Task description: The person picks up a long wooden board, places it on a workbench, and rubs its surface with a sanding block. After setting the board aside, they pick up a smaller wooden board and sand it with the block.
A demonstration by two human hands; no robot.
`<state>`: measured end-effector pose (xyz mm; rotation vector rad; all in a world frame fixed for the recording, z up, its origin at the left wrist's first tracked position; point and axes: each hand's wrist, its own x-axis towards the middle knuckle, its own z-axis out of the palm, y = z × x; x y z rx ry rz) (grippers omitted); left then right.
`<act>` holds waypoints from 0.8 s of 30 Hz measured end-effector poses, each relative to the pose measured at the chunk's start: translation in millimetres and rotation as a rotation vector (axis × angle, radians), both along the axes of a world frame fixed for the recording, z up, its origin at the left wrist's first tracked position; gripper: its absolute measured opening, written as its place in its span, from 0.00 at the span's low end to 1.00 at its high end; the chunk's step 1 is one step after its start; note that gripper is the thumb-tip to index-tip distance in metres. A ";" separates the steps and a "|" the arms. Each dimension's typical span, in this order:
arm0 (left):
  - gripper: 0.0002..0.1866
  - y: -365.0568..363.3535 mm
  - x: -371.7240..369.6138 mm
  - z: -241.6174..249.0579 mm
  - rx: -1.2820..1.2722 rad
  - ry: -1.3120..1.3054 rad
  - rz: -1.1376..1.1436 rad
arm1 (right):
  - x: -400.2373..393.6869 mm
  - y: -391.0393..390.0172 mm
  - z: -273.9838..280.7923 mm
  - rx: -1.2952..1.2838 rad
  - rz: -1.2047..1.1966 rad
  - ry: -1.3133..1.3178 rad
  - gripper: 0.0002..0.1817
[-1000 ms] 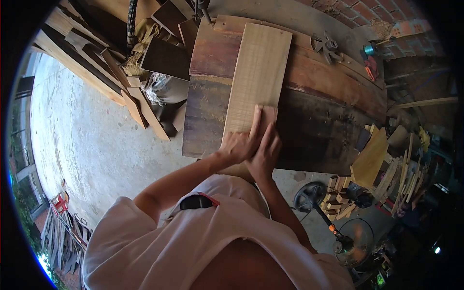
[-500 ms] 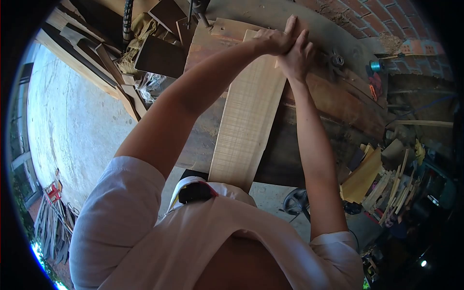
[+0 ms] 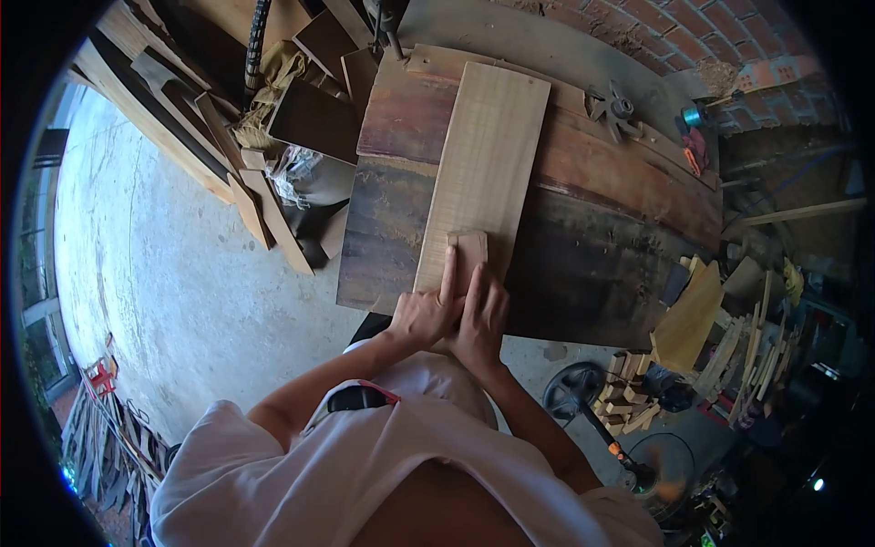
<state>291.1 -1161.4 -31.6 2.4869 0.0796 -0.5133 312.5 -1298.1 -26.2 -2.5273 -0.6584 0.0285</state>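
A long pale wooden board (image 3: pixel 488 155) lies lengthwise on the worn plank tabletop (image 3: pixel 602 264), its near end by my waist. On the near part of the board sits a small brown sanding block (image 3: pixel 469 248), flat on the surface; whatever covers its underside is hidden. My left hand (image 3: pixel 425 315) grips the block's left side, index finger stretched along it. Close against it, my right hand (image 3: pixel 481 321) is closed around the block's near right part. The two hands touch, and they cover the block's near end.
Wood offcuts (image 3: pixel 251 196) and a clear plastic bag (image 3: pixel 296 173) lie left of the table. A metal hub-like part (image 3: pixel 617 111) and a teal spool (image 3: pixel 693 117) rest at the far right. Stacked wood pieces (image 3: pixel 629 392) and a black wheel (image 3: pixel 572 390) stand below right.
Both hands have come back along the board from its far end to its near end. The sanding block, hidden under the hands before, now shows. My body has straightened back from the table.
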 end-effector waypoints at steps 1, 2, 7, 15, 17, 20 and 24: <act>0.47 0.9 -3.2 0.8 0.011 -0.018 -0.012 | 4.6 1.9 0.7 -0.001 0.011 0.000 0.58; 0.47 2.4 -2.4 0.3 0.020 -0.035 -0.026 | 9.4 3.8 2.5 -0.018 0.030 0.024 0.55; 0.45 40.4 109.5 3.0 0.093 -0.090 0.126 | 113.8 50.9 -1.6 0.004 0.051 -0.081 0.57; 0.40 142.8 321.6 18.6 0.201 -0.246 0.093 | 312.4 158.3 -9.2 0.061 -0.096 -0.420 0.47; 0.41 135.5 315.3 11.3 0.157 -0.232 0.096 | 294.4 146.1 -14.5 0.063 -0.080 -0.383 0.47; 0.41 102.0 243.6 23.2 0.117 -0.161 0.065 | 231.4 117.0 -4.6 0.028 -0.071 -0.256 0.50; 0.20 42.5 103.1 2.4 0.192 -0.110 -0.034 | 92.9 52.0 8.6 -0.030 -0.085 -0.091 0.55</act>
